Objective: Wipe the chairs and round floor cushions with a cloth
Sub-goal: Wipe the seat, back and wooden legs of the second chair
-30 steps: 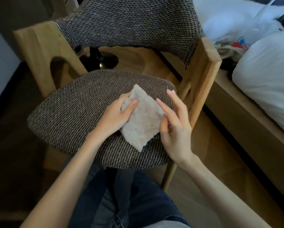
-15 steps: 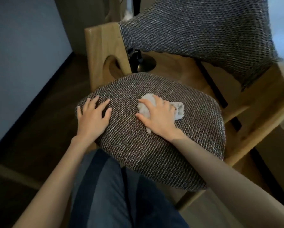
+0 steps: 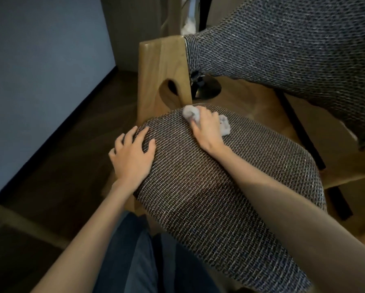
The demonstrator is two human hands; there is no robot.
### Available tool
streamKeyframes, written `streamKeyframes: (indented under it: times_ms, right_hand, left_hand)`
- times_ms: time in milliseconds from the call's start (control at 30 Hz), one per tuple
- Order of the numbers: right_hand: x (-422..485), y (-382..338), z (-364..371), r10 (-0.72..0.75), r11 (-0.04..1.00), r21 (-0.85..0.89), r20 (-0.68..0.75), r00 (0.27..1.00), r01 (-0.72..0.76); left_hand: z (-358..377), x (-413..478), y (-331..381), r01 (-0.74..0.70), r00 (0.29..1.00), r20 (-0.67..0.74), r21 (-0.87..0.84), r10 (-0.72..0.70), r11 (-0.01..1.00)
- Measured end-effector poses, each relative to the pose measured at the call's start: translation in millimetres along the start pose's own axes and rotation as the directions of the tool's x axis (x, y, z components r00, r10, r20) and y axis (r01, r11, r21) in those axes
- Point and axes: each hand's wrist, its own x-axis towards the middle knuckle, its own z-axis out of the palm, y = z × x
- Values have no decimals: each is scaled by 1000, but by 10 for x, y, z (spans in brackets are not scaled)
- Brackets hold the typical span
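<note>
A grey-blue wall (image 3: 40,60) stands at left. The floor (image 3: 71,149) below it is dark wood. A black round base (image 3: 208,89) sits farther back.

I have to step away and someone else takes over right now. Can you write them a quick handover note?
Left hand: open, fingers spread flat on the left edge of the chair seat.
Right hand: grips the bunched cloth and presses it on the far left part of the seat, close to the wooden post.
Done: wiping of the seat is under way. How much of it is covered cannot be told.
Left: the rest of the seat and the backrest, then the other chairs and the round floor cushions, none of them in view.
</note>
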Motion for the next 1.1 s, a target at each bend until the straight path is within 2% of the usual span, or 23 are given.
streamKeyframes:
  times_ms: [100,167,233,333,400,467,533,667,767,833,900,967,1000,1100]
  right_hand:
    - [-119,-293,166,-313,945,130,93,945,300]
    - [-45,-217,139,-396,916,116,113,911,384]
    - [117,2,73,-325,945,59,82,942,321]
    - [419,415,-31,-16,990,-144,3,1000,16]
    - [529,548,-70,159,963,-212,-42,986,-164]
    - [520,465,-59,217,957,-186,-63,974,-225]
    - [377,256,-20,130,982,-129,-55,990,-136]
    - [-250,-235,8,-163,978,144,84,983,150]
    - [-574,-266,-118,-336,941,91,145,930,326]
    - [-582,13,-304,-246,961,-93,131,960,259]
    - [-548,413,-548,11,967,-256,28,1000,-3]
    - [-533,681,-728,200,933,-291,-73,977,-213]
    - [-524,730,-742,227,921,-306,-90,970,-243]
    - [-492,688,-627,194,902,-378,-76,978,-209]
  left_hand:
    - [25,0,-3,9,1000,-15,11,-8,1000]
    - [32,5,-15,3,1000,-14,13,-3,1000]
    - [36,9,-32,-3,1000,-13,11,4,1000]
    - [50,14,-54,-8,1000,-22,8,8,1000]
    - [62,18,-60,-4,999,-32,12,5,1000]
    - [66,23,-55,1,999,-40,17,0,1000]
    - [67,17,-40,-1,999,-43,20,2,1000]
    - [43,-5,-15,-11,999,-34,34,12,999]
    - [15,-40,29,-27,1000,-8,49,27,998]
    - [10,-100,90,-55,998,21,76,54,996]
    - [30,-180,185,-112,993,61,122,105,986]
    - [72,-246,283,-184,981,95,162,170,970]
    - [92,-260,325,-218,973,111,176,201,960]
    - [129,-239,382,-261,961,144,199,235,945]
